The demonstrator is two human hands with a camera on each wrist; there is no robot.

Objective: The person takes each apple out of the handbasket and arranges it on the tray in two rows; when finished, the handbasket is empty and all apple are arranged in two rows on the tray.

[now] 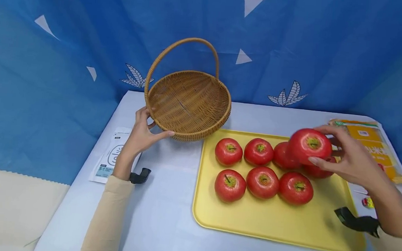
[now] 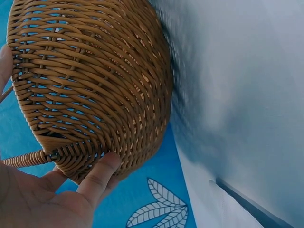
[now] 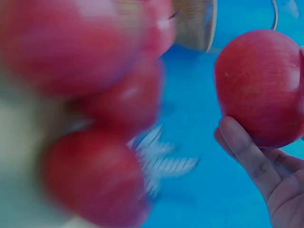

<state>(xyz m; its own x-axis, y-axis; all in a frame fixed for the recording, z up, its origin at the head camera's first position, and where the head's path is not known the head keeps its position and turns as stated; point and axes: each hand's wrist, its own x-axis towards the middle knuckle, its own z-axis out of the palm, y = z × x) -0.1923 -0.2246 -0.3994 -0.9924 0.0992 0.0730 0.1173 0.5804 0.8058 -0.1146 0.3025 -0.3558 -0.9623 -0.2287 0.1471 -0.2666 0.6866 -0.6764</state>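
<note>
From the head camera I see my right hand curled around a red apple, fingers above and thumb below, holding it lifted just over the back right part of the yellow tray. The right wrist view confirms it: the apple sits against my fingers, with blurred red apples filling the left of that picture. Seven more apples lie on the tray in two rows; the front row has three, at left, middle and right, and the back row starts with two in the open while two more are partly hidden behind the lifted apple.

My left hand grips the near left rim of the wicker basket, thumb over the edge and a finger along the outside wall. The basket is tipped up toward me and stands just beside the tray's back left corner. In the left wrist view my fingers press on the woven underside of the basket.

A white printed packet lies on the pale table beside my left wrist, and an orange packet lies behind my right hand.
</note>
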